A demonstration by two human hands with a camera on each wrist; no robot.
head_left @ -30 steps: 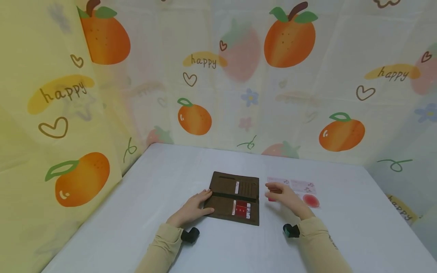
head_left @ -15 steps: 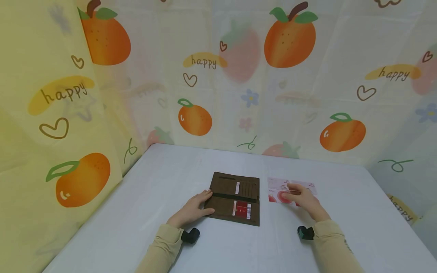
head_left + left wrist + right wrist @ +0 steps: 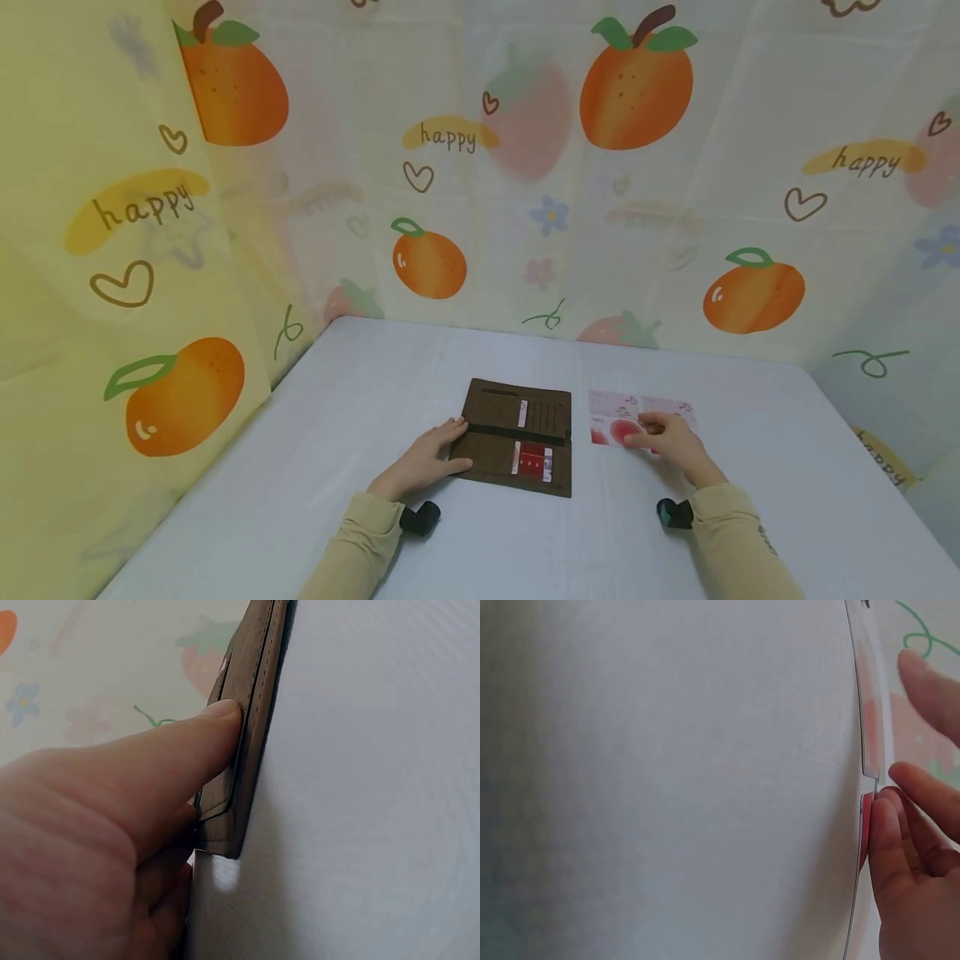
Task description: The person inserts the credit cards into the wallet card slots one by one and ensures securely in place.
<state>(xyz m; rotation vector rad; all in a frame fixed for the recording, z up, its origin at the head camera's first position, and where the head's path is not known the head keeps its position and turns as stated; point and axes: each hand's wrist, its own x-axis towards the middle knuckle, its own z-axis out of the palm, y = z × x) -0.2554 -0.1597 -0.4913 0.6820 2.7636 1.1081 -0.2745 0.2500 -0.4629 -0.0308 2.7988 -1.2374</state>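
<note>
A brown bifold wallet (image 3: 491, 455) lies unfolded on the table, with white-edged red cards (image 3: 533, 461) in its slots. My left hand (image 3: 415, 462) rests at its left edge. In the left wrist view, the thumb (image 3: 222, 712) presses on the wallet's lower half, and the other fingers are partly hidden. My right hand (image 3: 677, 443) is over the lower right printed card (image 3: 656, 452), its thumb and fingertips closing at that card's edge. Beside it lies a pink card with a red circle (image 3: 621, 430). The right hand covers much of the lower right card.
Pale pink cards (image 3: 615, 403) form a row behind the lower ones. A white cloth (image 3: 390, 367) covers the table. Fruit-printed curtains (image 3: 637, 200) stand at its back and sides. Both wrists carry a black camera (image 3: 420, 518).
My right hand has moved rightward from beside the wallet to the lower right card, uncovering the lower left one, and then dipped slightly. The left hand has kept its place.
</note>
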